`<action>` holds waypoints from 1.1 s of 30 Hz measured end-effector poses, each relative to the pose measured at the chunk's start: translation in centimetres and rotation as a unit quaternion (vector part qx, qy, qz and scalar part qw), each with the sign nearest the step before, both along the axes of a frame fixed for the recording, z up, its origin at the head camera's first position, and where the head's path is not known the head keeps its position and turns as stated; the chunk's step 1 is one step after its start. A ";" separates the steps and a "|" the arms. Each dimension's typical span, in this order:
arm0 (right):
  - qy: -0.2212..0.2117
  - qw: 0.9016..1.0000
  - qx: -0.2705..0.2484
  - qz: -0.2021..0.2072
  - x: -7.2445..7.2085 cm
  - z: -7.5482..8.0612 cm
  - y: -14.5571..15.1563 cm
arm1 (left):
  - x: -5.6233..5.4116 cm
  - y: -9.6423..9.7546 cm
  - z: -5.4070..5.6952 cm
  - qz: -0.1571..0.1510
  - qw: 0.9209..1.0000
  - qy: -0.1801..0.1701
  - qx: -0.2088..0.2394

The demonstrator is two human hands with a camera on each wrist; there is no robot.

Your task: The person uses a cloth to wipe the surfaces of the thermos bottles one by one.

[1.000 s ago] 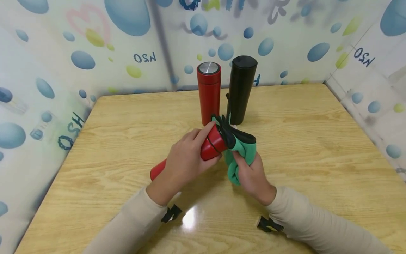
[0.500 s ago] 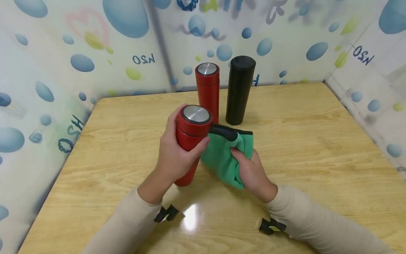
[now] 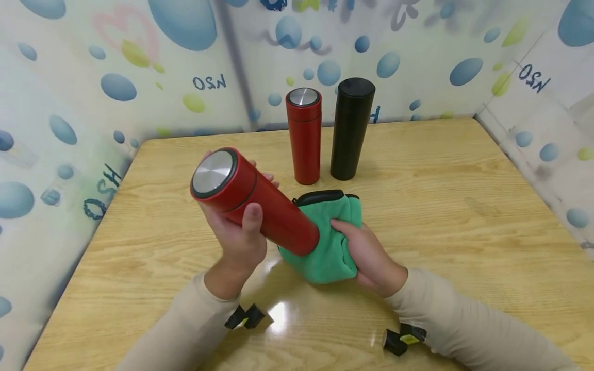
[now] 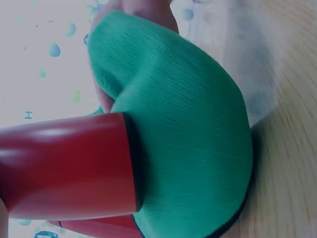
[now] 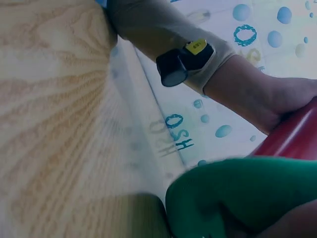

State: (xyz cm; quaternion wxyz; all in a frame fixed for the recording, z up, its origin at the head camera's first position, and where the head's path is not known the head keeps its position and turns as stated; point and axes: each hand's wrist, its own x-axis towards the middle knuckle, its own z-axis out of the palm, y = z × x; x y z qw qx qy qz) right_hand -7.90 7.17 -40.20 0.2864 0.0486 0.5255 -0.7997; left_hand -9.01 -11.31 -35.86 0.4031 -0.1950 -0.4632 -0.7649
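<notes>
In the head view my left hand grips a red thermos flask round its upper part. The flask is tilted, its silver-topped lid at the upper left and its base at the lower right. That base lies over or against a green cloth with black trim, bunched in my right hand. My right thumb presses on the cloth's front; its other fingers are mostly hidden behind. The left wrist view shows the flask's base end at the cloth; whether they touch is hard to tell.
Behind the hands, a second red thermos flask stands upright on the wooden table. A black flask stands just right of it. A patterned wall rises along the table's far edge. Each wrist carries a small black device.
The held flask has swung from lid towards the cloth, through nearly upright, to lid at the upper left and base at the cloth. The cloth has spread out below it.
</notes>
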 end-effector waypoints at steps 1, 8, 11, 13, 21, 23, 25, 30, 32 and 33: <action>-0.003 1.000 0.003 0.005 0.0 0.0 0.0 | -0.1 0.0 0.1 0.017 1.000 0.003 -0.006; 0.004 1.000 0.018 0.010 0.1 -0.7 -0.2 | -0.2 -0.1 0.3 0.081 0.996 -0.001 -0.042; 0.009 0.999 0.029 0.008 0.1 -1.0 -0.5 | -0.8 -1.2 0.2 0.102 0.993 -0.006 -0.051; 0.007 0.999 0.037 0.009 0.0 -1.3 -0.6 | -1.7 -2.5 0.1 0.118 0.991 -0.017 -0.064; 0.001 0.998 0.063 -0.011 -0.3 -1.3 1.0 | -6.3 -8.2 0.3 0.141 0.969 -0.139 -0.151; 0.003 0.998 0.064 -0.017 -0.4 -1.1 1.6 | -7.0 -9.4 0.4 0.138 0.962 -0.171 -0.165; 0.003 0.998 0.062 -0.018 -0.5 -0.9 2.0 | -7.5 -10.3 0.1 0.138 0.953 -0.202 -0.176; 0.004 0.998 0.054 -0.022 -0.7 -0.8 2.9 | -8.7 -11.9 -0.9 0.164 0.931 -0.255 -0.202; 0.007 0.998 0.049 -0.023 -0.9 -0.8 3.2 | -9.1 -12.2 -1.2 0.172 0.927 -0.263 -0.204; 0.008 0.999 0.044 -0.024 -0.9 -0.7 3.3 | -9.2 -12.2 -1.3 0.177 0.925 -0.266 -0.205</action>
